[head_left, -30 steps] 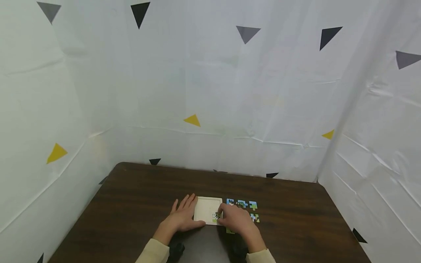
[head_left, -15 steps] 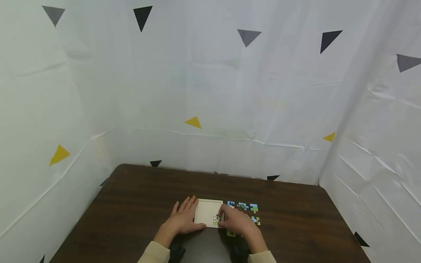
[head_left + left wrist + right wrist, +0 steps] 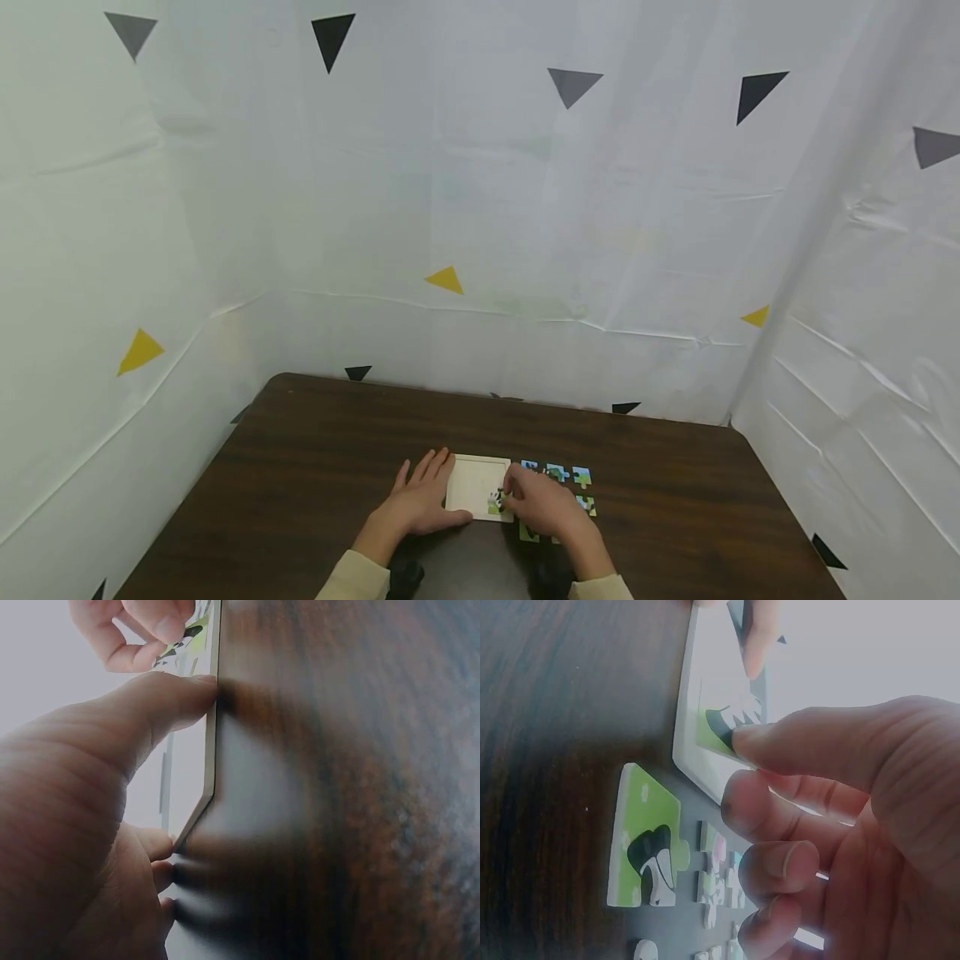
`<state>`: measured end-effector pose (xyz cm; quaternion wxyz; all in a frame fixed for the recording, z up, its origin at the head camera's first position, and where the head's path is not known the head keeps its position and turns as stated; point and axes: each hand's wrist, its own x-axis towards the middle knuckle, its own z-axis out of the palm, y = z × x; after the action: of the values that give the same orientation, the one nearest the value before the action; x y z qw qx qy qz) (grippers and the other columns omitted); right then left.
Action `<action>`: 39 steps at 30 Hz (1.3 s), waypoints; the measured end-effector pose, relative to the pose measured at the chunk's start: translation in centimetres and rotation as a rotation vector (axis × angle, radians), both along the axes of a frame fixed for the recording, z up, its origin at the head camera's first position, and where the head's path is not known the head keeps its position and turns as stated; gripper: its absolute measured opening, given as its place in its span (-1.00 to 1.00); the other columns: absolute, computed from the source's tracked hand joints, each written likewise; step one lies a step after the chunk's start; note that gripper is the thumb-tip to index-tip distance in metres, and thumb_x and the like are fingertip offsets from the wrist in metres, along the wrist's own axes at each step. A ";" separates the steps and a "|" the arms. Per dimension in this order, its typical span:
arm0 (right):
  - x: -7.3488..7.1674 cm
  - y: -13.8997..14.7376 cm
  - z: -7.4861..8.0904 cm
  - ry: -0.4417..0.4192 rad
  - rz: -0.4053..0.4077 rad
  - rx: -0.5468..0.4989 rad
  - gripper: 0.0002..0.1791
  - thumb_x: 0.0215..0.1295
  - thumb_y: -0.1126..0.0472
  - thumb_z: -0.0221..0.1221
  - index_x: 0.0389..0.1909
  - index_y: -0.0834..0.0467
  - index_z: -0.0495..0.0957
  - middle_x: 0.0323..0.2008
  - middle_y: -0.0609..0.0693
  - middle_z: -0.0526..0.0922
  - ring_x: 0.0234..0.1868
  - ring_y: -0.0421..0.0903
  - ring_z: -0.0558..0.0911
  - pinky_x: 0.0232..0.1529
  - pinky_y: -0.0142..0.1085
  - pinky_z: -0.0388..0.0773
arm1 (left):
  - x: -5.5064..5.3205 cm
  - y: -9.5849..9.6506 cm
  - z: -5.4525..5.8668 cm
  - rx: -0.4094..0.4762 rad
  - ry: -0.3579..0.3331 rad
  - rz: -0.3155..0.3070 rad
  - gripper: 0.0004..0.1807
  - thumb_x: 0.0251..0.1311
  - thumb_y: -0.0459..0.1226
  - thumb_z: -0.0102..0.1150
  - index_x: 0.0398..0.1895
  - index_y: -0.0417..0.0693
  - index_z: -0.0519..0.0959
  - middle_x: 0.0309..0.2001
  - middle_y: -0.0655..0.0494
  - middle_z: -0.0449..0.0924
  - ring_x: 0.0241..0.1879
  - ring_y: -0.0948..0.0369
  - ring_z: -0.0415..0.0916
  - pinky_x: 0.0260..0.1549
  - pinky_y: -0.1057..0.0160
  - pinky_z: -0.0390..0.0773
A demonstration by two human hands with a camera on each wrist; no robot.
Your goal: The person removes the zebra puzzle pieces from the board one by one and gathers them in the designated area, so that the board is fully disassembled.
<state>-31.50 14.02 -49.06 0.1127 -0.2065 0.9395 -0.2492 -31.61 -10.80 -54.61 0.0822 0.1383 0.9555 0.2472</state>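
A shallow, pale square puzzle tray (image 3: 471, 482) lies on the table. My left hand (image 3: 417, 505) rests at its left side, fingers straight along that edge, with the thumb (image 3: 180, 697) on the near edge. In the tray's near right corner is a puzzle piece (image 3: 718, 726) in green, black and white. My right hand (image 3: 549, 503) pinches this piece at its right side, the thumb tip on its printed face and the other fingers curled beneath. Just right of the tray lies a loose green puzzle piece (image 3: 646, 844) with a black and white shape, partly under my right hand in the head view.
More loose puzzle pieces (image 3: 557, 472) lie in rows right of the tray, some hidden by my right hand. The dark wooden table (image 3: 337, 433) meets a white curtain (image 3: 495, 208) with printed triangles at its back and sides.
The head view has shifted slightly. Both hands keep their places at the tray, and the piece stays in the near right corner with only slight movement of my right fingers.
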 end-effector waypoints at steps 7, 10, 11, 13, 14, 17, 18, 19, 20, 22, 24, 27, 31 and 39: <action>-0.2 0.2 0.3 -0.019 0.034 -0.036 -0.91 0.58 0.13 0.25 -0.15 0.00 0.54 -0.44 -0.10 0.52 -0.52 -0.14 0.46 -0.50 -0.20 0.35 | 0.3 0.0 0.6 0.016 -0.004 0.011 0.26 0.22 0.43 0.30 0.75 -0.12 0.08 0.77 -0.10 -0.03 0.76 -0.14 -0.13 0.64 -0.42 -0.24; -0.3 0.2 0.3 -0.037 0.050 -0.055 -0.91 0.59 0.14 0.24 -0.16 0.02 0.54 -0.44 -0.09 0.53 -0.52 -0.14 0.46 -0.50 -0.21 0.37 | 0.1 0.0 0.2 0.015 0.002 0.020 0.27 0.21 0.45 0.30 0.75 -0.11 0.08 0.76 -0.10 -0.03 0.75 -0.15 -0.13 0.63 -0.44 -0.23; -0.3 0.3 0.3 -0.040 0.055 -0.061 -0.91 0.59 0.14 0.24 -0.16 0.02 0.54 -0.43 -0.09 0.54 -0.52 -0.14 0.46 -0.49 -0.21 0.37 | 0.0 0.0 0.2 0.013 0.003 0.023 0.27 0.20 0.44 0.31 0.75 -0.10 0.08 0.76 -0.10 -0.03 0.75 -0.15 -0.13 0.63 -0.45 -0.23; -0.3 0.3 0.4 -0.045 0.064 -0.074 -0.91 0.59 0.15 0.23 -0.17 0.04 0.54 -0.43 -0.09 0.55 -0.51 -0.14 0.46 -0.48 -0.21 0.38 | 0.0 0.0 0.1 0.013 0.006 0.028 0.27 0.19 0.43 0.33 0.75 -0.10 0.08 0.76 -0.11 -0.03 0.75 -0.16 -0.13 0.62 -0.47 -0.23; -0.3 0.3 0.4 -0.045 0.067 -0.077 -0.91 0.59 0.16 0.23 -0.18 0.04 0.54 -0.42 -0.09 0.56 -0.51 -0.14 0.46 -0.48 -0.21 0.39 | -0.1 0.0 0.2 0.015 0.013 0.031 0.27 0.18 0.42 0.35 0.74 -0.11 0.10 0.76 -0.12 -0.01 0.74 -0.17 -0.11 0.61 -0.48 -0.22; -0.2 0.3 0.5 -0.049 0.072 -0.084 -0.91 0.57 0.17 0.24 -0.19 0.05 0.55 -0.41 -0.10 0.57 -0.48 -0.15 0.48 -0.44 -0.21 0.40 | -0.2 0.2 -0.1 0.020 0.017 0.038 0.26 0.18 0.39 0.37 0.74 -0.12 0.11 0.75 -0.12 0.00 0.74 -0.17 -0.11 0.61 -0.49 -0.23; -0.2 0.3 0.5 -0.050 0.074 -0.086 -0.91 0.57 0.18 0.25 -0.20 0.05 0.56 -0.41 -0.10 0.57 -0.48 -0.15 0.48 -0.44 -0.21 0.40 | -0.1 0.3 0.0 0.026 0.012 0.044 0.25 0.19 0.37 0.37 0.74 -0.13 0.11 0.76 -0.11 0.00 0.75 -0.15 -0.11 0.62 -0.47 -0.24; -0.1 0.3 0.6 -0.048 0.076 -0.088 -0.91 0.56 0.18 0.25 -0.20 0.05 0.56 -0.41 -0.10 0.57 -0.47 -0.15 0.48 -0.43 -0.21 0.40 | -0.2 0.3 -0.3 0.026 0.016 0.045 0.25 0.19 0.37 0.37 0.73 -0.14 0.12 0.75 -0.12 0.00 0.74 -0.16 -0.10 0.61 -0.48 -0.23; 0.0 0.3 0.6 -0.043 0.077 -0.088 -0.91 0.56 0.18 0.25 -0.20 0.05 0.56 -0.41 -0.10 0.57 -0.47 -0.15 0.48 -0.44 -0.21 0.40 | -0.2 0.4 -0.4 0.028 0.019 0.048 0.24 0.18 0.35 0.38 0.73 -0.14 0.13 0.75 -0.12 0.01 0.74 -0.16 -0.09 0.61 -0.48 -0.22; 0.1 0.3 0.8 -0.028 0.077 -0.086 -0.90 0.56 0.16 0.26 -0.21 0.04 0.56 -0.41 -0.11 0.57 -0.48 -0.16 0.47 -0.45 -0.21 0.39 | 0.0 0.6 -0.2 0.028 0.015 0.050 0.22 0.18 0.32 0.40 0.73 -0.14 0.13 0.75 -0.11 0.01 0.74 -0.15 -0.09 0.61 -0.48 -0.22; 0.3 0.4 1.0 -0.014 0.072 -0.090 -0.89 0.57 0.15 0.26 -0.21 0.03 0.56 -0.41 -0.11 0.57 -0.49 -0.16 0.47 -0.46 -0.21 0.39 | 0.2 0.7 0.1 0.028 0.018 0.046 0.21 0.17 0.28 0.41 0.72 -0.15 0.13 0.75 -0.12 0.01 0.74 -0.16 -0.09 0.60 -0.49 -0.22; 0.4 0.5 1.2 -0.002 0.061 -0.100 -0.87 0.57 0.13 0.26 -0.23 0.04 0.56 -0.39 -0.11 0.58 -0.47 -0.15 0.47 -0.45 -0.21 0.39 | 0.4 0.8 0.7 0.026 0.019 0.040 0.20 0.17 0.24 0.43 0.72 -0.15 0.12 0.74 -0.14 0.01 0.73 -0.17 -0.09 0.60 -0.50 -0.22; 0.4 0.8 1.2 -0.006 0.051 -0.128 -0.85 0.55 0.13 0.28 -0.24 0.06 0.57 -0.33 -0.10 0.60 -0.38 -0.15 0.50 -0.39 -0.21 0.43 | 0.1 0.9 0.3 0.013 0.031 0.039 0.21 0.15 0.25 0.43 0.72 -0.13 0.13 0.74 -0.13 0.02 0.72 -0.18 -0.06 0.60 -0.50 -0.20; 0.6 2.2 0.7 -0.048 0.074 -0.220 -0.86 0.58 0.12 0.25 -0.20 0.09 0.57 -0.24 -0.07 0.65 -0.30 -0.15 0.57 -0.34 -0.25 0.51 | -0.3 0.7 0.0 0.012 0.002 0.045 0.20 0.15 0.24 0.46 0.72 -0.11 0.13 0.74 -0.10 0.02 0.74 -0.15 -0.06 0.61 -0.48 -0.19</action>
<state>-30.90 16.23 -48.37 0.1210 -0.2460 0.8953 -0.3511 -31.90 -10.12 -54.56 0.0746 0.1173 0.9571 0.2544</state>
